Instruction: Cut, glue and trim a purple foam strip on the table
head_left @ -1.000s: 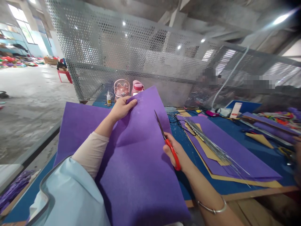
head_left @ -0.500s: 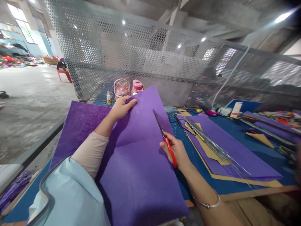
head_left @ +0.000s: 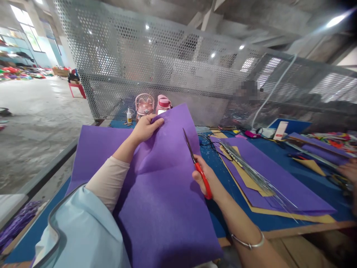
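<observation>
A: Right hand?
B: Right hand (head_left: 214,181) gripping red-handled metal scissors (head_left: 203,178), blades pointing up and away in front of the large purple felt-like sheet (head_left: 170,204). Can't tell if blades touch it.
A: Left?
B: Left hand (head_left: 145,128) pinching sheet's far edge, thumb on top. Sheet's straight ahead, raised over blue tabletop (head_left: 279,154).
A: Rest?
B: Right side: thin silvery wires (head_left: 259,180) across flat purple and tan sheets (head_left: 295,191). Farther: pink bottles (head_left: 145,108), then grey perforated metal screen (head_left: 178,67).

Blue tabletop (head_left: 281,154), large tan sheet (head_left: 320,218), magenta object (head_left: 251,134), small white bottle (head_left: 129,116), pink bottle (head_left: 145,108)
</observation>
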The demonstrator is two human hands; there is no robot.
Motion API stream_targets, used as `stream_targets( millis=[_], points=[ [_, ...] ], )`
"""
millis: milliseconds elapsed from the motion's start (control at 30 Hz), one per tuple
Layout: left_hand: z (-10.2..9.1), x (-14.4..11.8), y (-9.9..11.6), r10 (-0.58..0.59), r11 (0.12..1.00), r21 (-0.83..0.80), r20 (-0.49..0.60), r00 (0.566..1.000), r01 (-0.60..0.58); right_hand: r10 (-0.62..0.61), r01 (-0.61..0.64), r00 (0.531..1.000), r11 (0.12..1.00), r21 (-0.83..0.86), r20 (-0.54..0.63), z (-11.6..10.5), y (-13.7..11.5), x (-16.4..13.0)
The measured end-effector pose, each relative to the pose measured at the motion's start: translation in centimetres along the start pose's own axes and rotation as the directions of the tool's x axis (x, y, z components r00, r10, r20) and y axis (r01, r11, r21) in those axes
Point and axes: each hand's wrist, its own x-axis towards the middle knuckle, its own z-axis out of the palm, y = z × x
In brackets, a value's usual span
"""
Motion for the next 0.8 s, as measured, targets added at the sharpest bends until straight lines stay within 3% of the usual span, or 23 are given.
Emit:
stream_targets(
  millis=[233, 433, 600, 800],
  points=[
    [0.3, -0.3, 0.7, 0.0, 1.0, 0.005, 0.053, 0.999, 0.0, -0.006, 0.006, 1.0, 1.0, 0.006, -0.009, 0.1, -0.6, 1.1],
    [0.4, -0.3, 0.6, 0.001, 1.0, 0.009, 0.028, 1.0, -0.001, 0.006, -0.004, 0.998, 1.0, 0.024, -0.069, 0.5, -0.6, 1.8],
    [0.3, -0.3, 0.4, -0.011, 1.0, 0.011, 0.014, 1.0, 0.011, 0.02, -0.017, 0.995, 0.999, 0.033, -0.095, 0.6, 0.4, 2.0],
    [0.0, -0.6, 1.7, -0.076, 0.997, 0.036, 0.049, 0.996, 0.074, 0.029, -0.024, 0.995, 0.999, 0.047, -0.101, 0.9, 1.9, 1.8]
  ],
)
